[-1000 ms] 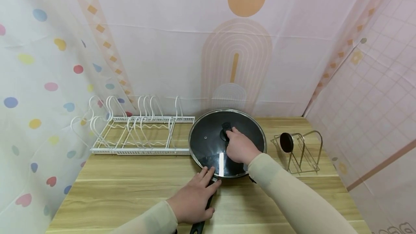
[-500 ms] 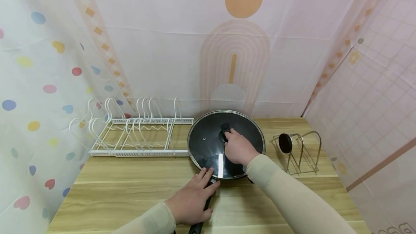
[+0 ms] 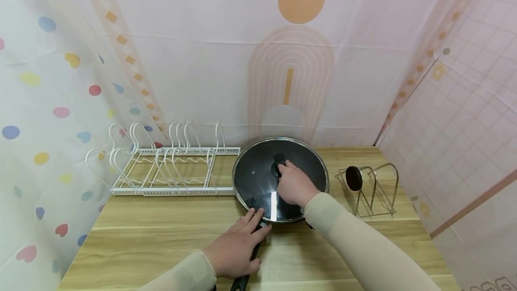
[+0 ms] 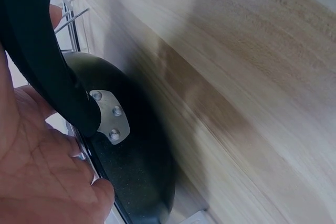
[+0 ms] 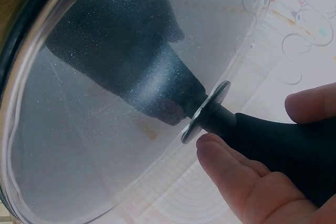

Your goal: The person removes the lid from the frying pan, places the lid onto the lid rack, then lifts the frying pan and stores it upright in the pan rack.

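A black frying pan with a glass lid sits on the wooden table, its black handle toward the near edge. My right hand holds the lid's upright black knob, fingers and thumb on opposite sides of it. My left hand lies over the pan handle with fingers spread and mostly straight; its fingertips touch the near rim of the lid. In the left wrist view the palm is beside the handle, close to the riveted metal bracket. The lid rests on the pan.
Left of the pan stands a white wire rack with several curved dividers. To the right is a small metal wire stand with a dark round disc at its left end. Patterned curtains border the table behind and at the sides.
The head view has shifted a little. My left hand has moved slightly left along with the pan handle's near end. My right hand still holds the knob.
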`<state>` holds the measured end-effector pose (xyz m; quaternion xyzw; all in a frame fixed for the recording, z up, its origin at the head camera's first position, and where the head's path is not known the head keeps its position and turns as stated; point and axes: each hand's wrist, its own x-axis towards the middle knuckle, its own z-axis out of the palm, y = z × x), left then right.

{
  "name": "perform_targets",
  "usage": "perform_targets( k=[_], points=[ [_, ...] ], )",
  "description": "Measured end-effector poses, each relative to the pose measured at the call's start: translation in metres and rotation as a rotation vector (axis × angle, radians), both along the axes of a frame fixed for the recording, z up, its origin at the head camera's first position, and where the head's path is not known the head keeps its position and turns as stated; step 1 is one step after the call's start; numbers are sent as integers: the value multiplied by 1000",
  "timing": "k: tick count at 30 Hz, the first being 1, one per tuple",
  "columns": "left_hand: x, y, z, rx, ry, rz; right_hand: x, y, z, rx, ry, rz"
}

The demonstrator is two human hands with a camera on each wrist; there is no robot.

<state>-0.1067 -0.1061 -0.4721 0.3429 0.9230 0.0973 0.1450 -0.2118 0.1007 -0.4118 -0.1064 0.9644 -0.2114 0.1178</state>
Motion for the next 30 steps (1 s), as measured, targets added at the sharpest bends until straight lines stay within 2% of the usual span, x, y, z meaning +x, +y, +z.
perform_targets(
  k=[30],
  points=[
    [-12, -8, 2, 8, -11, -6, -6, -3, -1, -43, -24, -49]
  ],
)
